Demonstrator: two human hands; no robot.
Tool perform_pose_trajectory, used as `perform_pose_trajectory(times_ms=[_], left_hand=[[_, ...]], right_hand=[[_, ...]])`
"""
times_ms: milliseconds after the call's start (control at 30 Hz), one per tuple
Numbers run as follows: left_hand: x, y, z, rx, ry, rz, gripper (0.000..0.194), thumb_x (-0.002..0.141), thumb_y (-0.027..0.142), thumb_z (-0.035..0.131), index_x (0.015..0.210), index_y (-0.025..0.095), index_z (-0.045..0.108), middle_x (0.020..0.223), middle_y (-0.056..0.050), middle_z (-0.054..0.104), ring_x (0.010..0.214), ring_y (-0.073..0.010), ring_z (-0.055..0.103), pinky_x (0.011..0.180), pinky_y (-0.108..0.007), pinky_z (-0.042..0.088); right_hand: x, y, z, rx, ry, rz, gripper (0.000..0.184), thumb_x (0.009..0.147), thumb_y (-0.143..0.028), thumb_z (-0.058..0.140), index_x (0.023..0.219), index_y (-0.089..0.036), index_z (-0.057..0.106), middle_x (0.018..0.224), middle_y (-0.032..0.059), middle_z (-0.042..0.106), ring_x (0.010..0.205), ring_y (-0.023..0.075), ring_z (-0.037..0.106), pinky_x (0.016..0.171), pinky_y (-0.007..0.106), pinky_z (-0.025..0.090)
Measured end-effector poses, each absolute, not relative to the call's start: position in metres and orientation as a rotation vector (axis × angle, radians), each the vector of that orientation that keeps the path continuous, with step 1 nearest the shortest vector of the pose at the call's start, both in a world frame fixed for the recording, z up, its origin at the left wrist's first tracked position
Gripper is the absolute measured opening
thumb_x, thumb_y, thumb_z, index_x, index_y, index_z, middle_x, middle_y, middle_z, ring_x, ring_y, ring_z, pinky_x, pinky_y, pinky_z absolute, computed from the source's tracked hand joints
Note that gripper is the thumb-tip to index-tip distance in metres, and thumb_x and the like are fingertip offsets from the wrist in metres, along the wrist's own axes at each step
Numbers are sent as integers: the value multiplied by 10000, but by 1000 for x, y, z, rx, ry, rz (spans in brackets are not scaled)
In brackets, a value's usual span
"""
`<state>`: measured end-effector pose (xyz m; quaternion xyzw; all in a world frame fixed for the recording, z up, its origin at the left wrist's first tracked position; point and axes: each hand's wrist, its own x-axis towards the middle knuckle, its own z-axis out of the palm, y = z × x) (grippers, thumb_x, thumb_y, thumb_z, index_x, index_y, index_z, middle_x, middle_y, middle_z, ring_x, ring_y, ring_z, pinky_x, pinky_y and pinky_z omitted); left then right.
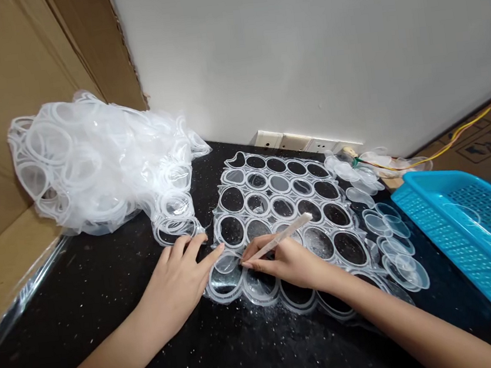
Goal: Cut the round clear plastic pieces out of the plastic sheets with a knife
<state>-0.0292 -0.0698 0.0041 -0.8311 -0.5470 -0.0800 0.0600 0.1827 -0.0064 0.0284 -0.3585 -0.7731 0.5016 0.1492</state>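
A clear plastic sheet (276,216) with rows of round cut-outs and discs lies on the black countertop (110,317). My left hand (177,286) rests flat on the counter, fingers spread, with a fingertip on the sheet's near left edge. My right hand (287,262) lies on the sheet and pinches a thin whitish stick tool (284,235), its tip pressed at a disc near the left fingertip.
A big heap of emptied clear plastic sheets (93,172) sits at the left against cardboard (1,105). Loose clear discs (389,238) lie right of the sheet. A blue mesh basket (472,229) stands at the right. Wall sockets (294,141) and wires (453,139) are behind.
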Motion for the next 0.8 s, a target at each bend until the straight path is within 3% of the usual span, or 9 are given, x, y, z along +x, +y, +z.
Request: perform_pose_trajectory(times_ms=[167,333,467,567,800], left_hand=[[-31,-69,6,-2468,-1688,-194,371,887,207,406,1229,253,541,1173,-122,548,1016,-300,487,762,-424,441],[-36,-69,3,-2490,-1701,-243,368,912,265,356,1235,266,532,1172,-112,533,1021,-278,477,784,-421,446],[-44,-67,4,-2504,-1735,-332,364,931,315,309,1197,260,551,1145,-99,524,1045,-257,466,805,-408,447],[-47,-70,7,-2528,-1733,-481,400,943,360,259,1159,202,556,1110,-105,537,1047,-260,468,845,-430,415],[-20,-106,2,-2634,-1266,-648,304,904,199,354,1103,192,584,1037,-73,609,1041,-262,485,875,-435,330]], right_hand=[[193,-17,36,-1062,-2256,1487,102,803,-244,611,797,-151,652,775,39,670,714,141,618,647,253,509],[229,-27,53,-1193,-2023,1570,179,784,-348,637,792,-171,665,816,49,683,767,159,640,667,260,528],[296,-24,64,-1479,-1851,1066,265,710,-456,680,659,-196,673,795,76,684,778,202,654,634,276,538],[350,-22,65,-1752,-1714,604,323,671,-533,668,687,-212,705,819,117,693,757,230,655,581,298,522],[394,-21,52,-2045,-1751,134,296,746,-416,565,768,-148,688,818,145,694,752,278,653,615,370,493]])
